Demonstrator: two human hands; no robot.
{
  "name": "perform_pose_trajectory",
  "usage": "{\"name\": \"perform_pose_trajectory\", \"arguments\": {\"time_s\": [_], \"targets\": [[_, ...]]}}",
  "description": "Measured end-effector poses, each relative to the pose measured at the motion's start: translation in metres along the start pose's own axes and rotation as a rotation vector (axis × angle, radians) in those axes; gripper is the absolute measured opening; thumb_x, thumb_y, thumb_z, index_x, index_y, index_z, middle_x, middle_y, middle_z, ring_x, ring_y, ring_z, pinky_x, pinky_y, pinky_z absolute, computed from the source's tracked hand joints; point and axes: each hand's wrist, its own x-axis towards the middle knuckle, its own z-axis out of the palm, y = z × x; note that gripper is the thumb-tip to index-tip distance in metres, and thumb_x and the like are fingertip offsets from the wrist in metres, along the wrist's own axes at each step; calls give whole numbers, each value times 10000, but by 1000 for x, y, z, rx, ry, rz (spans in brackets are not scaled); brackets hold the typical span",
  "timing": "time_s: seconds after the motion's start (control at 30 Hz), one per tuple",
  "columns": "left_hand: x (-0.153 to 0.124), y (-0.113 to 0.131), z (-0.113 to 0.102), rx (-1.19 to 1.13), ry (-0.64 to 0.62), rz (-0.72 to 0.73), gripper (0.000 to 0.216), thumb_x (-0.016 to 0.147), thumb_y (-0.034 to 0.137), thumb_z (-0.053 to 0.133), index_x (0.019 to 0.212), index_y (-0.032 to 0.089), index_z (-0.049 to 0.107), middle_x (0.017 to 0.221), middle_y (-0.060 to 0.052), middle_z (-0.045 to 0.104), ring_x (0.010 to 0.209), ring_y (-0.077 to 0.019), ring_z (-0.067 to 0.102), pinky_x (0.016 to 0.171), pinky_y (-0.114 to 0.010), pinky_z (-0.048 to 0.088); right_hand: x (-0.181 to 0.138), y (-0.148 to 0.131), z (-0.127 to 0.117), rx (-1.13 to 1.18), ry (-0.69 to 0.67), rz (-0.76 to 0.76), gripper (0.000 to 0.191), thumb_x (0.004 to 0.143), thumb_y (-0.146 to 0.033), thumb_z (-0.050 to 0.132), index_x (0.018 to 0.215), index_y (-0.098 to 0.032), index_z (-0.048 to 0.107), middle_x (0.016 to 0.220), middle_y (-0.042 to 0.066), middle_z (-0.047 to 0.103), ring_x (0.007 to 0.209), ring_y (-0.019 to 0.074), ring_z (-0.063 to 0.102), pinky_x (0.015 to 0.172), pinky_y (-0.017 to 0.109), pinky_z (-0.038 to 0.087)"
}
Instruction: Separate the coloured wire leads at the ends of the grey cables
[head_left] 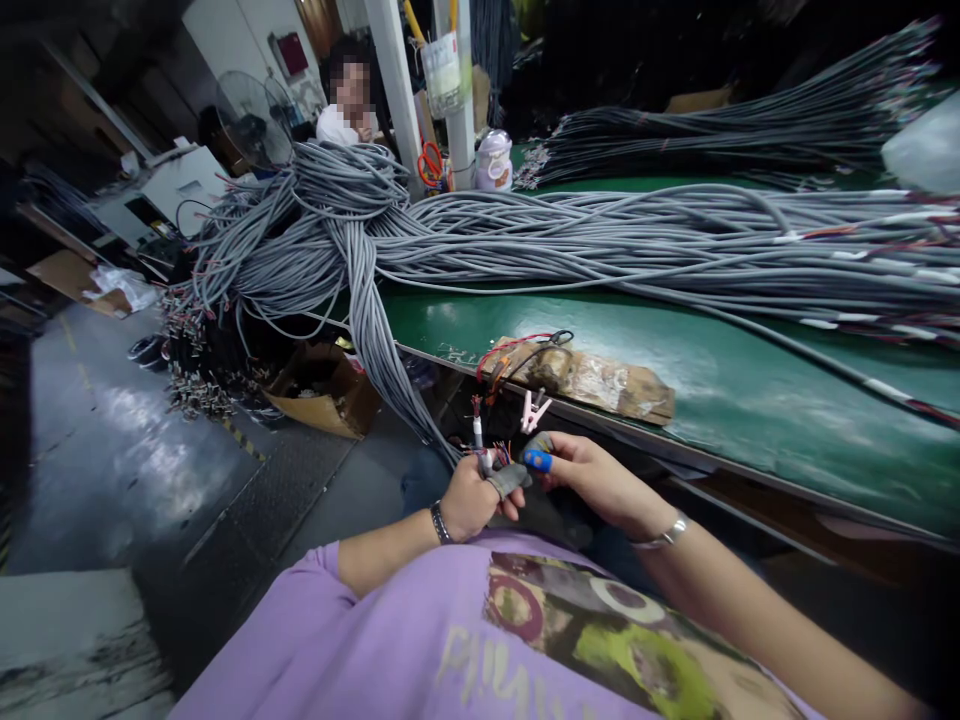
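Note:
My left hand is closed around the end of a grey cable that hangs down from the bench. Thin coloured wire ends stick up out of its fist, and one finger wears a grey cot. Close beside it, my right hand is curled with a blue finger cot on the thumb, pinching near those wire ends. What the right fingers grip is too small to name. Both hands sit just below the green bench edge.
A big heap of grey cables covers the green bench. A taped wooden block with red and black leads and a pink clip lies at the edge. A cardboard box sits on the floor. Another person sits far back.

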Motion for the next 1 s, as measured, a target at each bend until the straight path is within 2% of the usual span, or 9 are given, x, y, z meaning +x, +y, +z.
{"name": "perform_pose_trajectory", "arguments": {"time_s": [0.13, 0.3, 0.4, 0.53, 0.6, 0.8, 1.0], "targets": [[0, 0, 0, -13, -25, -2, 416, 731, 537, 688, 772, 134, 590, 538, 2, 608, 376, -92, 528, 358, -189, 318, 5, -2, 9, -40, 45, -50, 439, 619, -577, 768, 688, -174, 609, 618, -16, 566, 553, 107, 458, 550, 256, 383], [-1, 5, 1, -151, 127, 61, 426, 712, 544, 700, 723, 137, 575, 517, 8, 598, 350, -74, 499, 347, -180, 302, 8, 0, 9, -19, 59, -55, 399, 639, -527, 785, 679, -169, 612, 590, -19, 556, 549, 107, 455, 548, 252, 383], [-3, 11, 3, -218, 162, 75, 425, 695, 536, 715, 713, 133, 580, 499, 11, 587, 340, -72, 489, 338, -179, 289, 9, 10, 3, 141, 29, -22, 369, 635, -461, 816, 627, -172, 585, 566, -24, 539, 540, 100, 457, 555, 246, 405], [-3, 24, 8, -287, 142, 70, 431, 676, 538, 725, 714, 133, 582, 498, 15, 578, 335, -72, 480, 329, -181, 281, 19, 21, -9, 478, 92, 24, 356, 681, -520, 767, 684, -196, 620, 628, -5, 586, 552, 114, 506, 583, 267, 484], [-2, 30, 12, -300, 132, 60, 428, 663, 529, 736, 707, 134, 576, 493, 16, 575, 330, -71, 474, 330, -183, 285, 26, 22, -13, 554, 107, 47, 387, 732, -587, 697, 732, -204, 643, 712, 26, 636, 605, 134, 560, 607, 276, 510], [6, 36, 20, -306, 79, 26, 397, 659, 492, 737, 700, 129, 582, 487, 13, 566, 332, -73, 470, 335, -187, 278, 42, 14, -7, 527, 85, -67, 463, 743, -644, 656, 840, -192, 685, 739, 40, 657, 631, 154, 565, 592, 275, 488], [9, 30, 20, -267, 81, -5, 435, 652, 533, 729, 711, 129, 576, 494, 10, 564, 334, -73, 462, 344, -198, 274, 43, 6, 1, 558, 150, -58, 468, 690, -645, 705, 807, -193, 685, 715, 44, 664, 626, 168, 569, 594, 290, 480]]}}
